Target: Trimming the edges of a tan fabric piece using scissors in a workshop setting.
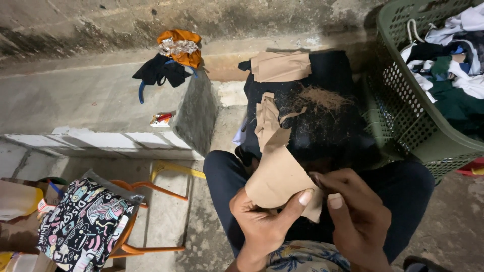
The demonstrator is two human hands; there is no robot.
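A tan piece of fabric (277,176) lies over my lap. My left hand (264,221) pinches its lower edge with thumb on top. My right hand (355,216) grips the same edge from the right, thumb beside the left thumb. Beyond my knees a black cloth (333,126) is spread out, with two more tan fabric pieces (280,65) on it and a tuft of brown fibre (322,98). I wear dark trousers (222,176).
A green plastic laundry basket (403,116) full of clothes stands at the right. On the concrete ledge (75,100) lie an orange and black bundle of cloth (171,58) and a small red packet (161,119). A patterned bag (83,221) rests on an orange chair at the lower left.
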